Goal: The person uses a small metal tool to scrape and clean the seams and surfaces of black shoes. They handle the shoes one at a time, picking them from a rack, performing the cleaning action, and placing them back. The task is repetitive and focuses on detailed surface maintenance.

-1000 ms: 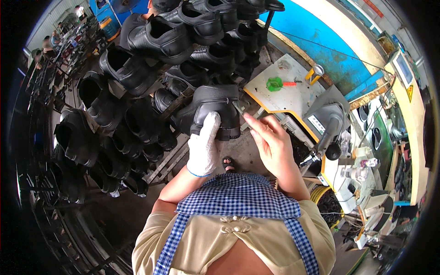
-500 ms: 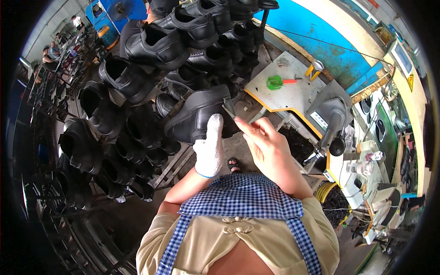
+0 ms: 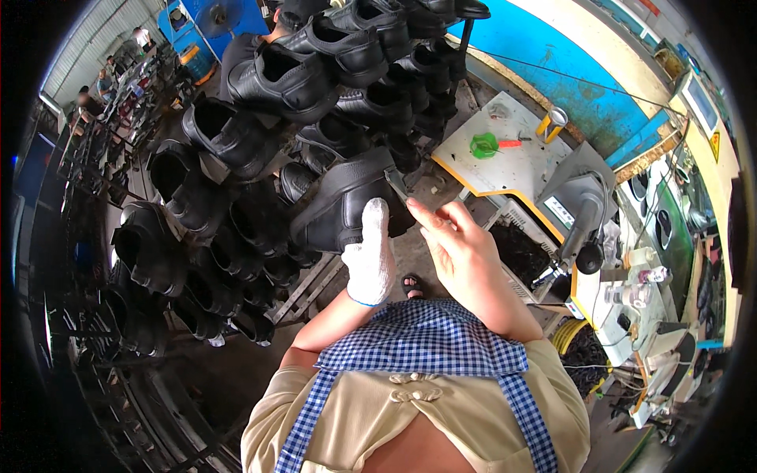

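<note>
A black leather shoe (image 3: 347, 206) is tilted in front of me, its sole edge turned up. My left hand (image 3: 372, 256), in a white knitted glove, grips it from below with the thumb up along the upper. In my bare right hand (image 3: 461, 240) is a thin grey metal tool (image 3: 397, 184), flat like a blade. Its tip touches the shoe's sole edge at the right end. The index finger is stretched along the tool; the other fingers are curled and partly hidden, and so is the tool's lower part.
Racks of black shoes (image 3: 284, 83) stand close ahead and left. On the right, a white worktable (image 3: 505, 114) bears a green container (image 3: 483, 145) with a red handle and a yellow can (image 3: 552, 124). A grey machine (image 3: 579, 205) stands nearby. Behind the rack is another person (image 3: 240, 59).
The whole view has shifted slightly, so everything appears a little farther right. The metal tool has tilted slightly against the sole edge. Both hands keep their holds.
</note>
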Action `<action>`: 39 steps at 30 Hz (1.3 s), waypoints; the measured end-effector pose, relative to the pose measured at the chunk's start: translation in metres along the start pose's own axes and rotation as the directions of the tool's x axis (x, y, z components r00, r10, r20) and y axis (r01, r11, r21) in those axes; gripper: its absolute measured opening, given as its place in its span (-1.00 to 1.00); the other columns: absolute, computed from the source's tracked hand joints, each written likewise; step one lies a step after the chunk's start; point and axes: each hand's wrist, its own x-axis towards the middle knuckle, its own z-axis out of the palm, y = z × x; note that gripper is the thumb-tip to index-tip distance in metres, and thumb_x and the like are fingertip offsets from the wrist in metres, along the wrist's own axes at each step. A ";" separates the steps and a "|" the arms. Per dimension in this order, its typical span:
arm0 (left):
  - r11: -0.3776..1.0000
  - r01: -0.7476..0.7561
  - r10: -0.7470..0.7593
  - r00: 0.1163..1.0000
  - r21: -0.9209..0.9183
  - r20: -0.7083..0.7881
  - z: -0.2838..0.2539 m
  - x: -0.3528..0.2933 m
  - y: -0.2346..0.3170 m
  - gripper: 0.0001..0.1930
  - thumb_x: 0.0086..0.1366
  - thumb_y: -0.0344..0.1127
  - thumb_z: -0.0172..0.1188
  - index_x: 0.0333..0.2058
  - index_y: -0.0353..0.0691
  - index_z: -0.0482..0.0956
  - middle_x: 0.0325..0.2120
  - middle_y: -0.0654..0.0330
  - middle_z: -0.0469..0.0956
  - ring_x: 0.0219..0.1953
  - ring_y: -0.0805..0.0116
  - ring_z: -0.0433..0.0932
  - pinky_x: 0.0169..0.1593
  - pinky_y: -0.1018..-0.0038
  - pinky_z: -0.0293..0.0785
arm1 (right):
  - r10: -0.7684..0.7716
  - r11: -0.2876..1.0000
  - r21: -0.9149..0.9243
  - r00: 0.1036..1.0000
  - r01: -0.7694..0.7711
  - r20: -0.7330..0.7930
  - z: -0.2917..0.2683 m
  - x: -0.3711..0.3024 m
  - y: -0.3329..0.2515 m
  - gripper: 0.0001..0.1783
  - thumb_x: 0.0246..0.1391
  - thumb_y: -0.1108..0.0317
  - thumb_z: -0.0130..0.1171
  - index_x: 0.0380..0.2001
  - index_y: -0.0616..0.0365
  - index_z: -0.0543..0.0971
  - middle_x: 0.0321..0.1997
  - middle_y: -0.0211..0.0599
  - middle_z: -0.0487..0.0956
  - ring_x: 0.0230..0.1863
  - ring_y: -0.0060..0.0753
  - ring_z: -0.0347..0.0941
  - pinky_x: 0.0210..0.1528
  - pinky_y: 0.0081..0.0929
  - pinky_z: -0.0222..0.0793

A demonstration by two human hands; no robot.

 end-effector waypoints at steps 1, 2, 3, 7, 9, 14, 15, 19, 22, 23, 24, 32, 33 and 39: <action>1.000 0.008 -0.008 1.000 0.008 -0.010 0.000 0.000 0.000 -0.70 0.40 -0.29 0.19 0.04 -0.25 0.54 -0.12 0.26 0.60 -0.13 0.49 0.57 -0.04 0.53 0.51 | -0.003 1.000 0.002 1.000 0.003 -0.003 0.001 0.001 0.001 -0.38 0.10 0.51 0.18 0.26 -0.13 0.44 -0.31 -0.22 0.40 -0.51 -0.20 0.52 -0.52 -0.31 0.50; 1.000 0.015 -0.015 1.000 0.016 -0.021 0.000 0.000 -0.001 -0.70 0.39 -0.28 0.20 0.04 -0.26 0.54 -0.11 0.26 0.60 -0.13 0.49 0.57 -0.04 0.53 0.51 | 0.002 1.000 -0.001 1.000 -0.002 -0.005 0.002 0.001 0.001 -0.38 0.10 0.51 0.18 0.26 -0.13 0.44 -0.31 -0.22 0.40 -0.50 -0.20 0.52 -0.52 -0.31 0.50; 0.999 0.023 -0.021 0.999 0.027 -0.044 0.000 -0.001 -0.002 -0.70 0.39 -0.28 0.20 0.04 -0.26 0.54 -0.11 0.26 0.60 -0.13 0.49 0.57 -0.04 0.53 0.51 | 0.006 1.000 -0.003 1.000 -0.006 -0.006 0.004 0.001 0.003 -0.38 0.10 0.51 0.18 0.26 -0.12 0.44 -0.30 -0.23 0.40 -0.50 -0.21 0.52 -0.52 -0.31 0.50; 1.000 0.023 -0.024 0.995 -0.008 -0.092 0.003 -0.003 -0.004 -0.69 0.38 -0.27 0.22 0.03 -0.27 0.54 -0.11 0.25 0.60 -0.12 0.49 0.57 -0.04 0.52 0.50 | 0.051 0.998 0.021 0.999 -0.051 -0.014 0.006 0.003 -0.004 -0.46 0.13 0.56 0.19 0.20 -0.06 0.52 -0.30 -0.18 0.43 -0.51 -0.23 0.47 -0.46 -0.35 0.44; 0.999 0.009 -0.012 0.996 -0.034 -0.094 0.004 -0.002 -0.004 -0.69 0.37 -0.27 0.23 0.03 -0.26 0.54 -0.11 0.25 0.60 -0.12 0.49 0.56 -0.04 0.52 0.50 | 0.012 1.000 -0.002 1.000 -0.012 -0.003 0.006 0.000 0.000 -0.39 0.10 0.53 0.18 0.25 -0.10 0.46 -0.30 -0.22 0.41 -0.50 -0.23 0.51 -0.50 -0.34 0.50; 1.000 -0.017 0.018 0.995 0.013 -0.097 0.000 0.002 -0.010 -0.69 0.38 -0.27 0.21 0.04 -0.24 0.54 -0.11 0.26 0.60 -0.11 0.48 0.56 -0.04 0.52 0.49 | 0.050 0.999 0.002 0.999 -0.050 0.013 0.005 0.002 -0.002 -0.45 0.13 0.56 0.19 0.20 -0.05 0.52 -0.29 -0.18 0.43 -0.49 -0.24 0.49 -0.45 -0.36 0.46; 1.000 -0.008 0.009 0.995 0.013 -0.094 0.000 0.002 -0.009 -0.69 0.38 -0.27 0.21 0.04 -0.25 0.54 -0.11 0.26 0.60 -0.11 0.48 0.56 -0.04 0.52 0.50 | 0.060 0.998 -0.003 0.998 -0.060 0.024 0.005 0.003 -0.003 -0.45 0.13 0.56 0.19 0.20 -0.05 0.52 -0.29 -0.18 0.43 -0.49 -0.24 0.50 -0.45 -0.36 0.46; 0.999 -0.010 0.013 0.997 0.039 -0.078 -0.001 0.003 -0.008 -0.68 0.38 -0.28 0.21 0.05 -0.26 0.53 -0.10 0.26 0.60 -0.12 0.47 0.56 -0.04 0.52 0.50 | 0.010 1.000 -0.029 1.000 -0.010 0.026 0.009 0.002 0.004 -0.33 0.08 0.50 0.18 0.30 -0.15 0.39 -0.30 -0.23 0.40 -0.48 -0.20 0.55 -0.50 -0.31 0.54; 0.998 -0.017 0.022 0.996 0.054 -0.084 -0.002 0.004 -0.009 -0.68 0.38 -0.29 0.21 0.05 -0.27 0.53 -0.10 0.25 0.60 -0.13 0.47 0.56 -0.04 0.52 0.50 | 0.000 1.000 -0.026 1.000 0.000 0.019 0.011 0.001 0.006 -0.33 0.08 0.50 0.18 0.30 -0.16 0.39 -0.30 -0.23 0.40 -0.49 -0.20 0.55 -0.50 -0.31 0.54; 0.998 -0.017 0.022 0.996 0.056 -0.090 -0.002 0.004 -0.010 -0.68 0.38 -0.29 0.21 0.05 -0.27 0.53 -0.10 0.25 0.60 -0.13 0.47 0.56 -0.04 0.52 0.50 | 0.003 1.000 -0.028 1.000 -0.002 0.024 0.011 0.001 0.007 -0.33 0.08 0.50 0.18 0.30 -0.16 0.39 -0.30 -0.23 0.40 -0.49 -0.20 0.55 -0.50 -0.31 0.54; 0.999 -0.010 0.014 0.995 0.053 -0.094 -0.003 0.005 -0.011 -0.68 0.38 -0.29 0.20 0.05 -0.28 0.53 -0.10 0.25 0.60 -0.12 0.47 0.56 -0.03 0.52 0.50 | 0.005 1.000 -0.031 1.000 -0.004 0.029 0.012 0.001 0.007 -0.33 0.08 0.50 0.18 0.29 -0.16 0.39 -0.30 -0.24 0.40 -0.49 -0.20 0.55 -0.50 -0.31 0.54; 0.998 -0.033 0.036 0.997 0.045 -0.074 -0.003 0.005 -0.010 -0.68 0.38 -0.29 0.21 0.04 -0.27 0.53 -0.10 0.25 0.59 -0.11 0.47 0.56 -0.03 0.52 0.49 | 0.019 0.999 -0.026 0.999 -0.018 0.029 0.019 0.002 0.007 -0.35 0.07 0.49 0.19 0.27 -0.12 0.42 -0.30 -0.25 0.40 -0.51 -0.21 0.54 -0.51 -0.32 0.54; 0.998 -0.041 0.044 0.996 0.043 -0.080 -0.002 0.006 -0.011 -0.68 0.37 -0.29 0.21 0.04 -0.27 0.53 -0.10 0.25 0.60 -0.12 0.47 0.56 -0.03 0.52 0.49 | 0.016 1.000 -0.022 1.000 -0.016 0.019 0.021 0.002 0.008 -0.35 0.07 0.50 0.19 0.27 -0.11 0.42 -0.29 -0.25 0.40 -0.51 -0.21 0.54 -0.51 -0.32 0.54; 0.999 -0.019 0.021 0.996 0.036 -0.083 -0.007 0.009 -0.016 -0.70 0.39 -0.30 0.20 0.03 -0.26 0.54 -0.10 0.26 0.59 -0.11 0.48 0.55 -0.02 0.51 0.49 | 0.008 1.000 -0.013 1.000 -0.008 0.011 0.023 0.001 0.010 -0.34 0.06 0.51 0.19 0.27 -0.11 0.42 -0.28 -0.23 0.41 -0.51 -0.20 0.54 -0.50 -0.32 0.54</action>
